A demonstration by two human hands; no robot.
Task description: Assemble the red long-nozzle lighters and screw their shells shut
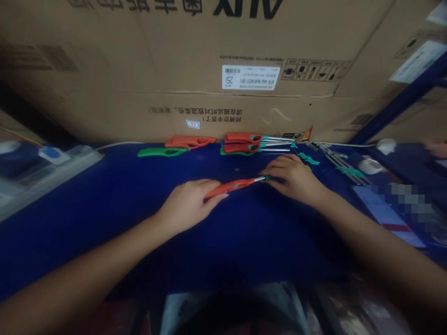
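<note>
My left hand (190,202) grips the red handle of a long stick lighter (232,186) that lies just above the blue table (139,209). My right hand (295,177) is closed around the lighter's metal tube end, where a small green part shows. The lighter runs slightly upward from left to right between the two hands.
Along the back edge lie a green lighter handle (162,151), red handles (190,141) and assembled red lighters (251,142). Metal tubes with green tips (337,163) lie at the right. A large cardboard box (209,70) walls off the back. A clear tray (45,163) sits at the left.
</note>
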